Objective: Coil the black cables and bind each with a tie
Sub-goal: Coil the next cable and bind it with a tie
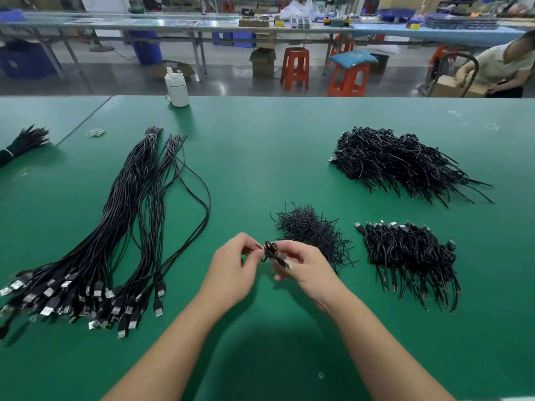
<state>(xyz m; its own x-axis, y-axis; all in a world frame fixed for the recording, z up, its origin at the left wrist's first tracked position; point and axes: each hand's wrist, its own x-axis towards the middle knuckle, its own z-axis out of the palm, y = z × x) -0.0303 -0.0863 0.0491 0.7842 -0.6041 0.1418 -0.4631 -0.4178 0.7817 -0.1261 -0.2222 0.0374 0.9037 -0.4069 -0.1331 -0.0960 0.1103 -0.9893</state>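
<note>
A small coiled black cable (271, 251) hangs between my two hands above the green table (260, 146). My left hand (231, 267) pinches a thin tie end at the coil's left side. My right hand (304, 264) grips the coil, whose USB plug sticks out by my fingers. A long bundle of straight black USB cables (115, 227) lies to the left. A loose heap of short black ties (312, 230) sits just beyond my right hand. Two piles of coiled, bound cables lie to the right, a small pile (411, 253) near and a big pile (396, 160) farther back.
A white bottle (176, 86) stands at the table's far edge. Another tied cable bundle (23, 141) lies at the far left, with rubber bands (95, 132) nearby. Red stools (295, 68) and benches fill the background. A person (503, 68) handles a cardboard box at the right.
</note>
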